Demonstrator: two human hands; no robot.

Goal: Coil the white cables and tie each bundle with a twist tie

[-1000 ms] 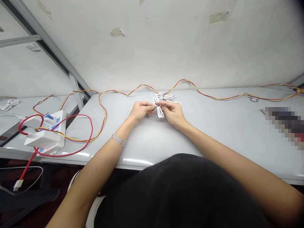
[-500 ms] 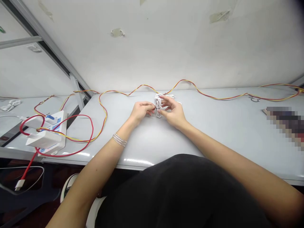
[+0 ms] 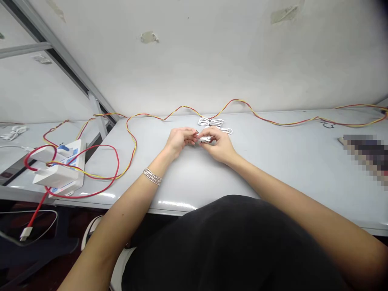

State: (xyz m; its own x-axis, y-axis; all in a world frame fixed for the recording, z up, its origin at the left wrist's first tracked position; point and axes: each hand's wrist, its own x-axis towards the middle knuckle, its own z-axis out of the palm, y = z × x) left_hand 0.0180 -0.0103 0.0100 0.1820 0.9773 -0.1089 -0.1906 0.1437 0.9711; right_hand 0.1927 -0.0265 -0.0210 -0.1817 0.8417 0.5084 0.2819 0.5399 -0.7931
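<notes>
Cable bundle (image 3: pixel 205 139) turned sideways in right hand (image 3: pixel 220 147); power strip (image 3: pixel 79 181) markings illegible.

Held cable (image 3: pixel 205 139): smooth plastic coating
Bracelet (image 3: pixel 152 176): shiny metal, ridged
Table (image 3: pixel 273 157): smooth, glossy top
Power strip (image 3: pixel 80 158): smooth plastic
Shirt (image 3: pixel 230 242): soft, matt cloth
Frame (image 3: pixel 26 50): metal, dull sheen
Wall (image 3: pixel 212 60): smooth, matt

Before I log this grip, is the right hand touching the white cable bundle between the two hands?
Touching: the head view shows the right hand pinching the white cable bundle between its thumb and fingers.
</notes>
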